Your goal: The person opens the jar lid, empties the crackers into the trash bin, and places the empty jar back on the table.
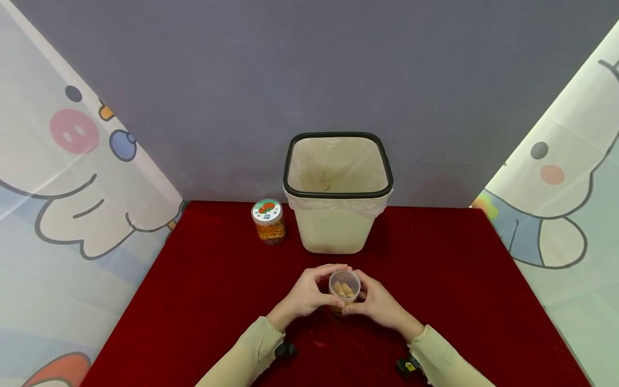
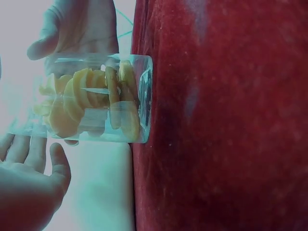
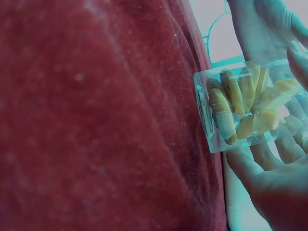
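Held upright between left hand (image 1: 306,295) and right hand (image 1: 379,305), near the front middle of the red cloth (image 1: 203,290): a small clear jar (image 1: 344,287). Gripped from both sides, left fingers curled over the far rim, right thumb and fingers curled round the near and right wall. Seen in the left wrist view with the jar (image 2: 96,98) base touching the cloth (image 2: 221,115), the left palm (image 2: 26,192) just beside it and the right hand (image 2: 79,29) on the opposite wall. Seen in the right wrist view with the jar (image 3: 248,106) bottom likewise against the cloth (image 3: 96,115), right fingers (image 3: 260,168) pressed to its side.

Jar: transparent plastic, round, lid off, partly filled with pale yellow-orange slices stacked on edge. Label not discernible.

Sleeves (image 1: 256,344) pale beige; dark wrist-mounted devices (image 1: 285,351) below each cuff.

Farther back, left of centre: second jar (image 1: 268,221), closed with a printed lid, filled with orange slices, standing well apart from the hands. Just beside it to the right: beige bin (image 1: 337,192) with black rim and a translucent liner, at the far edge of the cloth. Behind: grey wall (image 1: 290,70), flanked by cartoon-printed curtains (image 1: 67,177).
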Action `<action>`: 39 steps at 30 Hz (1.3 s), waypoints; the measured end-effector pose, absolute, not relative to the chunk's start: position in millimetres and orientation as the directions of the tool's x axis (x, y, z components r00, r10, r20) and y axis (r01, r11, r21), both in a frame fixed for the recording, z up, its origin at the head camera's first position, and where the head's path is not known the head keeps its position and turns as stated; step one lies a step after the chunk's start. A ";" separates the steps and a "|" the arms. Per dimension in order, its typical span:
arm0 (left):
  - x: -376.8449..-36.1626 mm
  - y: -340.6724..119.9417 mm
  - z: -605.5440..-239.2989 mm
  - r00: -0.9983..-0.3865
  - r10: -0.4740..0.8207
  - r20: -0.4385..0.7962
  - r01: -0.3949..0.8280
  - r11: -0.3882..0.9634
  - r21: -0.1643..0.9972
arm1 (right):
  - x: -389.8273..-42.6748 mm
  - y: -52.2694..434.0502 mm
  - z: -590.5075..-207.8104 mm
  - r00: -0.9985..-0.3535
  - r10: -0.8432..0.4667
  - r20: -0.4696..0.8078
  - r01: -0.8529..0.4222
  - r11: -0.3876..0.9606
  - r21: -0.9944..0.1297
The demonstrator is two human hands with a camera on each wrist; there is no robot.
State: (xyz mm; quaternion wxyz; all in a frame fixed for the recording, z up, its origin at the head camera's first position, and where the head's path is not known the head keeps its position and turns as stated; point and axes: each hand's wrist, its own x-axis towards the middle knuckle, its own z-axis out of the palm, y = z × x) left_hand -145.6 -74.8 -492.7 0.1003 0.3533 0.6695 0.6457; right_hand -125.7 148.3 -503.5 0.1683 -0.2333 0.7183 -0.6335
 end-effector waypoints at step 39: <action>-189.3 -80.8 -483.6 -0.411 0.869 0.276 0.228 -0.195 0.954 | -127.2 148.2 -503.1 -0.850 -0.526 0.021 -0.100 0.122 -0.987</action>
